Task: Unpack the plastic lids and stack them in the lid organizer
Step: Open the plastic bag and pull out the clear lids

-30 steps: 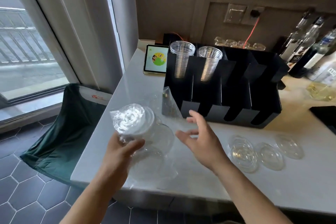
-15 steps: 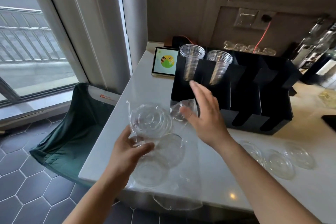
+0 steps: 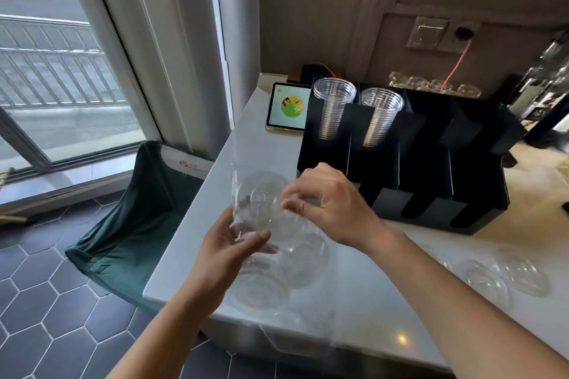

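A clear plastic bag of lids (image 3: 261,203) hangs over the near left corner of the white counter (image 3: 363,292). My left hand (image 3: 234,243) grips the bag from below. My right hand (image 3: 326,203) pinches the bag's upper part, thumb and fingers closed on the film. More clear lids (image 3: 261,286) lie in the bag's lower part on the counter. Two loose dome lids (image 3: 505,277) rest to the right. The black lid organizer (image 3: 431,194) stands behind my hands, its front slots empty.
Two stacks of clear cups (image 3: 332,108) stand in the organizer's back left slots. A small tablet (image 3: 288,108) leans behind it near the window. A green bin bag (image 3: 135,224) hangs left of the counter edge. Bottles crowd the far right.
My right hand came back from the organizer and closed on the bag. The bag's lid stack now sits between both hands.
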`<act>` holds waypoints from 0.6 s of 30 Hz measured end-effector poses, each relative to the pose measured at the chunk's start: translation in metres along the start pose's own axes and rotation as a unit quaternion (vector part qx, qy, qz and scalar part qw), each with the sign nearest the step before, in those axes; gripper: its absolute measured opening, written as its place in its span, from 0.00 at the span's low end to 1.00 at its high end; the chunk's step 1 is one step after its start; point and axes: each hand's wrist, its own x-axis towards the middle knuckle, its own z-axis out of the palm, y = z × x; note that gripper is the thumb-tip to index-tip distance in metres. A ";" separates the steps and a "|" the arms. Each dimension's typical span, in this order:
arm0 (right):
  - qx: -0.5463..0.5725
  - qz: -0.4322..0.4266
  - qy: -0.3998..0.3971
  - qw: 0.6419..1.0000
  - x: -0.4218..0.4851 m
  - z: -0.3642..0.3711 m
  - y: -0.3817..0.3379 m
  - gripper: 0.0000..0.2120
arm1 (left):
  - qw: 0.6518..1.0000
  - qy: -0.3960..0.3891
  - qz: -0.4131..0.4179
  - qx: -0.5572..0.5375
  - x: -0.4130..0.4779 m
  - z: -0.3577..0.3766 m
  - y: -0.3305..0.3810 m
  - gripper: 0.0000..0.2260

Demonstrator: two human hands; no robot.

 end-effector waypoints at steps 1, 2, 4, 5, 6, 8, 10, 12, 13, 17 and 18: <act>0.032 0.015 0.014 0.999 0.000 0.000 0.004 0.07 | 1.000 -0.002 0.006 0.005 0.000 -0.001 -0.001 0.31; 0.088 0.052 0.029 0.994 -0.002 -0.004 0.009 0.07 | 1.000 -0.005 0.008 -0.004 0.000 -0.003 0.000 0.31; 0.233 0.116 0.066 0.963 -0.008 -0.012 0.019 0.09 | 0.999 -0.018 -0.005 -0.051 -0.001 -0.006 0.004 0.31; 0.285 0.128 0.079 0.947 -0.012 -0.014 0.021 0.10 | 0.997 -0.036 -0.018 -0.069 -0.002 -0.007 0.006 0.31; 0.315 0.131 0.075 0.937 -0.014 -0.013 0.020 0.11 | 0.995 -0.064 -0.036 -0.073 -0.002 -0.006 0.008 0.31; 0.339 0.118 0.042 0.932 -0.014 -0.007 0.013 0.11 | 0.988 -0.103 -0.098 -0.065 -0.003 0.003 0.012 0.24; 0.359 0.112 0.031 0.926 -0.010 -0.005 0.007 0.12 | 0.980 -0.084 -0.176 -0.045 -0.002 0.016 0.016 0.27; 0.375 0.118 0.038 0.919 -0.007 -0.011 0.006 0.13 | 0.975 -0.051 -0.218 -0.019 0.002 0.026 0.013 0.29; 0.367 0.120 0.034 0.922 -0.007 -0.014 0.007 0.12 | 0.974 -0.021 -0.225 -0.020 0.003 0.030 0.011 0.27; 0.243 0.081 -0.055 0.965 -0.020 -0.021 0.010 0.09 | 0.971 0.080 -0.221 -0.039 0.008 0.031 0.004 0.18; 0.251 0.058 -0.046 0.965 -0.023 -0.025 0.012 0.07 | 0.971 0.104 -0.214 -0.039 0.009 0.030 0.004 0.16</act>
